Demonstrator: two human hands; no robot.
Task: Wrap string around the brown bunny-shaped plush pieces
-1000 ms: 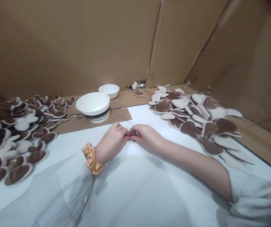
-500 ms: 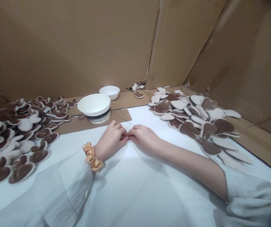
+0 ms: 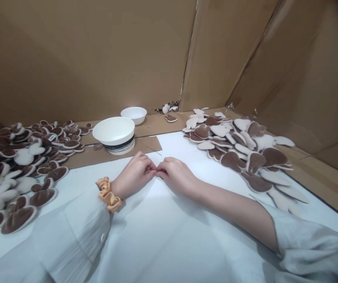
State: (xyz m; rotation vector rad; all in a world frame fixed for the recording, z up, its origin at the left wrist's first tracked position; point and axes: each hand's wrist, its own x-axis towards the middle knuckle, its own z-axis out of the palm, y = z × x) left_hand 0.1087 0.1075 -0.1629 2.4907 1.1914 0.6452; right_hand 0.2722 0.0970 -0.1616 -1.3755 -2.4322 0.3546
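Note:
My left hand and my right hand meet fingertip to fingertip over the white tabletop. Both are closed in a pinch. Whatever lies between the fingertips is too small or hidden to name. A dark thin strand lies on the cardboard just beyond the hands. An orange scrunchie circles my left wrist. Nearest to my left hand stands a white bowl with a black band.
A smaller white bowl stands behind the first. Brown-and-white plush pieces heap up at left. More plush pieces pile at right. One brown piece lies at the back. Cardboard walls enclose the table.
The view has shifted slightly, so the bowls and piles appear a little further left. My hands keep their pinch, fingertips still together.

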